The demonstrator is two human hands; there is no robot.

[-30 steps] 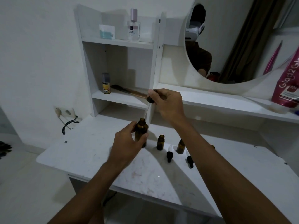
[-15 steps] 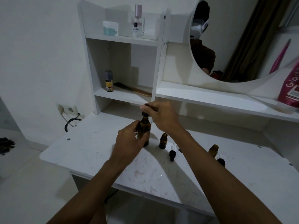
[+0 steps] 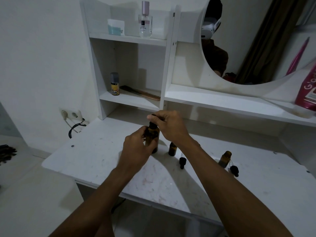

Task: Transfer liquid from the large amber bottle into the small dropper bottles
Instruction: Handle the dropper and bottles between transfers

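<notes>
The large amber bottle [image 3: 152, 136] stands upright on the white desk [image 3: 95, 151]. My left hand [image 3: 136, 147] wraps around its body. My right hand [image 3: 168, 126] pinches the black dropper cap [image 3: 151, 124] sitting on the bottle's neck. One small amber dropper bottle [image 3: 172, 148] stands open just right of the large one, partly behind my right wrist. A second small bottle [image 3: 225, 159] stands open further right. Two black dropper caps lie on the desk, one [image 3: 182, 161] between the small bottles and one [image 3: 234, 170] beside the right bottle.
A shelf unit rises behind the desk with a yellow-labelled bottle [image 3: 114, 84] and a comb [image 3: 140, 92] on the lower shelf, a perfume bottle [image 3: 145, 21] on top. A pink tube [image 3: 307, 93] stands on the right ledge under the round mirror [image 3: 248, 40]. Wall socket [image 3: 71, 114] at left.
My right hand has lowered the dropper from above into the large bottle, and the cap now sits on its neck. The view shifted so the right small bottle shows clear of my arm.
</notes>
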